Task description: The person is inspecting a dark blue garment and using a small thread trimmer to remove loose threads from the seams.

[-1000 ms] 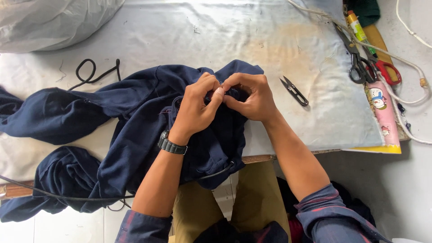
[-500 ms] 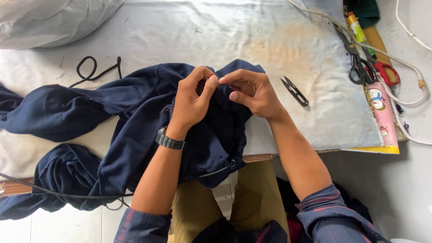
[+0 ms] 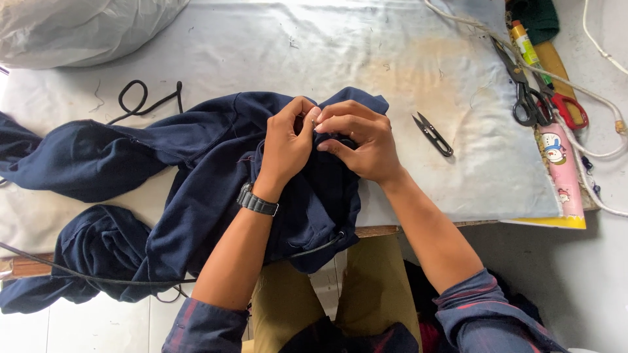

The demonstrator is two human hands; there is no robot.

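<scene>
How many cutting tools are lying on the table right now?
3: small black thread snips right of the hands; black-handled scissors and red-handled scissors at the table's right edge. More may be hidden under the navy garment.

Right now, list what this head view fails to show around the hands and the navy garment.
- What the fingertips pinch: hidden by left hand and right hand.
- Navy garment: folds cover its underside; left part cut by the frame edge.
- Black cord: one end runs under the garment.
- Thread snips: blades too small.
</scene>
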